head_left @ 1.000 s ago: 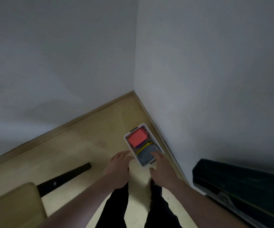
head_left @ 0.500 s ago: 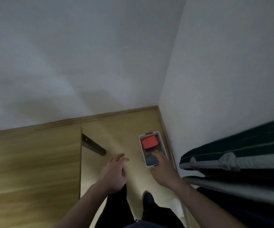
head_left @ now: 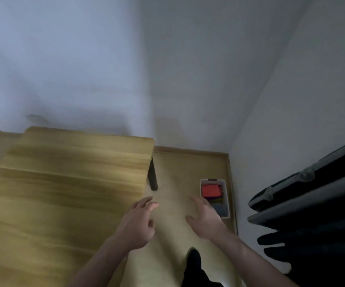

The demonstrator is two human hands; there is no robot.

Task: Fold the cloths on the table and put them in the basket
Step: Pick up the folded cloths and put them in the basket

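Note:
A small white basket (head_left: 226, 189) stands on the floor against the right wall. Inside it lies a folded red cloth (head_left: 210, 190) on top, with purple and yellow edges under it and a folded grey cloth (head_left: 221, 209) at the near end. My right hand (head_left: 205, 219) hovers just left of the basket's near end, fingers spread, holding nothing. My left hand (head_left: 138, 223) hangs open over the near right corner of the wooden table (head_left: 64, 187), also empty. No cloth shows on the part of the tabletop that I see.
A black table leg (head_left: 152, 176) stands between table and basket. Dark folded frames (head_left: 312, 204) lean at the right. White walls meet in a corner behind the basket. My dark trouser leg and foot (head_left: 194, 264) are on the wooden floor below.
The view has swung left, bringing the tabletop into sight. My right hand has lifted off the basket's near end and both hands have drawn back from it.

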